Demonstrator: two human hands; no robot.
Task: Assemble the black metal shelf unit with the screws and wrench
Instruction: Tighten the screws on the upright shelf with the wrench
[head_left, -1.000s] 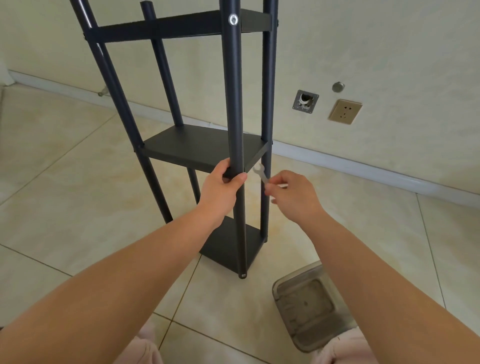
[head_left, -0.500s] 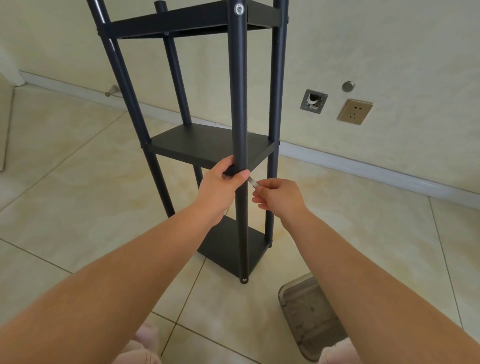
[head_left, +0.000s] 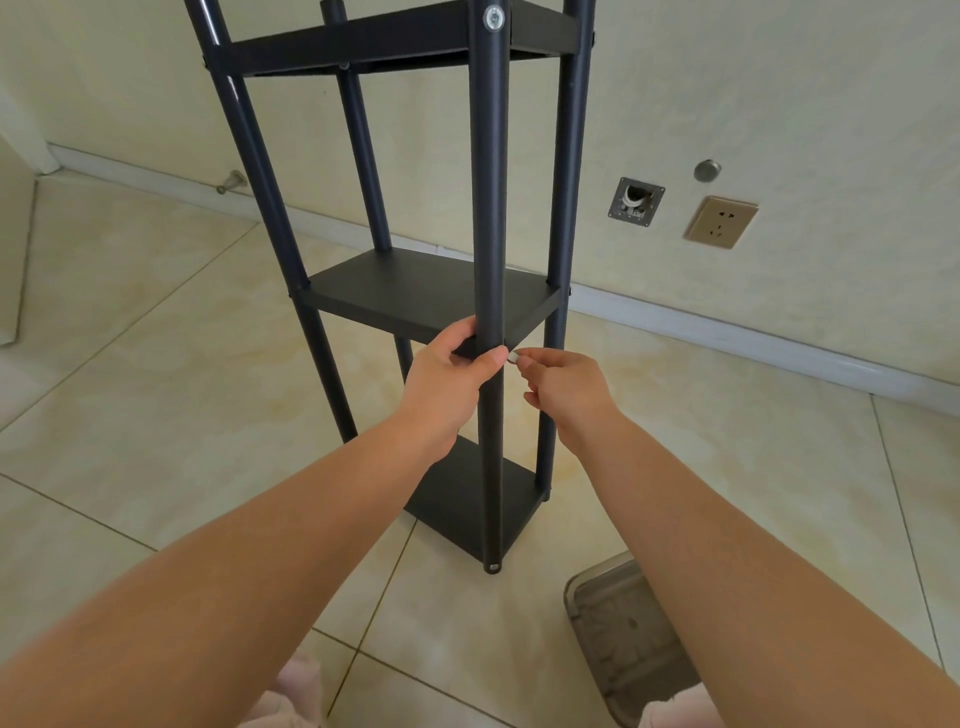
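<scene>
The black metal shelf unit (head_left: 431, 296) stands upright on the tiled floor with three shelves between four round posts. My left hand (head_left: 449, 371) grips the near front post (head_left: 488, 208) at the level of the middle shelf. My right hand (head_left: 563, 387) pinches a small silver wrench (head_left: 513, 357) whose tip shows just right of that post, at the shelf's corner. Most of the wrench is hidden in my fingers. A silver screw head (head_left: 493, 19) shows on the same post at the top shelf.
A clear plastic tray (head_left: 623, 629) lies on the floor at the lower right, partly under my right forearm. The wall behind carries a socket (head_left: 721, 222) and an open wall box (head_left: 636, 201). A door stop (head_left: 232, 182) stands by the skirting at the left.
My right hand has moved left and closer to the post, bringing the wrench from beside the post to the shelf corner. The view has shifted slightly; my left hand keeps its grip.
</scene>
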